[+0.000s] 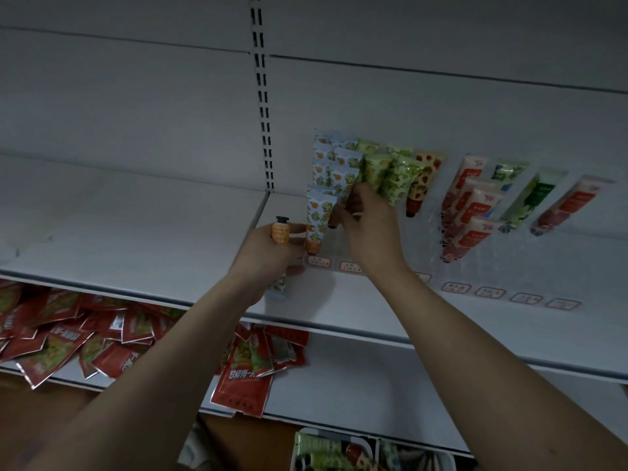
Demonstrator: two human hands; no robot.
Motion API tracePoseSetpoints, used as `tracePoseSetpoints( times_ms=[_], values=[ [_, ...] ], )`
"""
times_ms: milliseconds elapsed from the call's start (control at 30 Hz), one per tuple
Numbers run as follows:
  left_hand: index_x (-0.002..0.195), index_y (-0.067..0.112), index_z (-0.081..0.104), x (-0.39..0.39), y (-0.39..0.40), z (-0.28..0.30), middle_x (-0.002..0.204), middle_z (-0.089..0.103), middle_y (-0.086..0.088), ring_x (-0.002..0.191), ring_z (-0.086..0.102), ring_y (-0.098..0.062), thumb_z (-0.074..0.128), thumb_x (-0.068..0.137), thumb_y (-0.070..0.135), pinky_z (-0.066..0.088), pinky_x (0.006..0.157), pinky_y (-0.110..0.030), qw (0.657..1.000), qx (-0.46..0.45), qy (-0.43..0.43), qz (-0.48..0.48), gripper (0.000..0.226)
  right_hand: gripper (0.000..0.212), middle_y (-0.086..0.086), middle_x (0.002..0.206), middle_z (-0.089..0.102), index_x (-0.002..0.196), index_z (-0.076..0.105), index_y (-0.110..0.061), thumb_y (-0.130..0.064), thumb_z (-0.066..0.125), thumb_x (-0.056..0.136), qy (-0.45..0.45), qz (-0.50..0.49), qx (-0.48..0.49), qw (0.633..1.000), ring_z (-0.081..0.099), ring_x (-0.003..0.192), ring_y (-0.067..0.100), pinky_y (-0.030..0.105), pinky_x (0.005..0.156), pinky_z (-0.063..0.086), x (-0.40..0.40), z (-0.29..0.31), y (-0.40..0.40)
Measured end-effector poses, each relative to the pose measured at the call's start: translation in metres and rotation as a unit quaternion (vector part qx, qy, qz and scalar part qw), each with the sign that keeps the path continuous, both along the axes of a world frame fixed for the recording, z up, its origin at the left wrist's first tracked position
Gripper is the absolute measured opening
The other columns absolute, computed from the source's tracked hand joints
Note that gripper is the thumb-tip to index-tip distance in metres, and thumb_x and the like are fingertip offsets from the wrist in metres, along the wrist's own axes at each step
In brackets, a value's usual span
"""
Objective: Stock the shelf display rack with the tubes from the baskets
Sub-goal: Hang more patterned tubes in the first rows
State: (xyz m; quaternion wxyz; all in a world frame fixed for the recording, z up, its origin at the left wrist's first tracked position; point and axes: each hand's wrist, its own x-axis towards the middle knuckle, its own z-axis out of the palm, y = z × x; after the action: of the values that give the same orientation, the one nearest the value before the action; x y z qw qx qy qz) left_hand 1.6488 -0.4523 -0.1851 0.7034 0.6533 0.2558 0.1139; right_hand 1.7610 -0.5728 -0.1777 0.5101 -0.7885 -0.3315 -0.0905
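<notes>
Left hand [268,248] fingers clasp orange tube [280,232]; right hand [368,226] pinches rack tube [343,198]; red packets [102,338] below.

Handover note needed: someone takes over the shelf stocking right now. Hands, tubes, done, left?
Left hand: holds an orange-print tube, cap up, beside the rack.
Right hand: grip on a tube at the rack's second column, setting it in.
Done: orange, green, strawberry and red tubes already sit in the rack.
Left: seat both held tubes, then bring more from the baskets below; the right columns are thin.
</notes>
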Motion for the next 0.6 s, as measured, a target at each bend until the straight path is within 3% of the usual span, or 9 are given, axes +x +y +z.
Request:
tracePoseSetpoints(
  times_ms=[167, 333, 600],
  values=[
    [0.098, 0.018, 0.069, 0.001, -0.001, -0.003, 0.091, 0.076, -0.005, 0.089, 0.073, -0.024, 0.069, 0.084, -0.001, 0.059, 0.08, -0.042, 1.0, -0.008, 0.006, 0.008, 0.023, 0.009, -0.004, 0.091, 0.057, 0.098, 0.06, -0.008, -0.009, 0.064, 0.09, -0.019, -0.012, -0.027, 0.999, 0.054, 0.081, 0.01, 0.003, 0.06, 0.035, 0.003, -0.002, 0.003],
    [0.1, 0.019, 0.072, -0.001, -0.007, -0.003, 0.094, 0.076, -0.006, 0.09, 0.072, -0.024, 0.067, 0.087, 0.002, 0.06, 0.078, -0.041, 1.0, -0.009, -0.001, 0.019, 0.023, 0.011, 0.012, 0.097, 0.064, 0.101, 0.059, -0.003, -0.006, 0.059, 0.091, -0.047, -0.034, -0.036, 0.998, 0.057, 0.086, 0.019, 0.023, 0.064, 0.035, 0.003, -0.011, 0.008],
    [0.092, 0.025, 0.072, -0.002, -0.009, -0.003, 0.091, 0.076, -0.004, 0.089, 0.072, -0.023, 0.068, 0.085, 0.002, 0.06, 0.078, -0.043, 1.0, -0.013, -0.001, 0.026, 0.024, 0.014, 0.01, 0.097, 0.063, 0.105, 0.058, -0.004, -0.003, 0.055, 0.092, -0.04, -0.036, -0.019, 0.998, 0.057, 0.086, 0.019, 0.023, 0.064, 0.036, 0.003, -0.022, 0.009]
  ],
)
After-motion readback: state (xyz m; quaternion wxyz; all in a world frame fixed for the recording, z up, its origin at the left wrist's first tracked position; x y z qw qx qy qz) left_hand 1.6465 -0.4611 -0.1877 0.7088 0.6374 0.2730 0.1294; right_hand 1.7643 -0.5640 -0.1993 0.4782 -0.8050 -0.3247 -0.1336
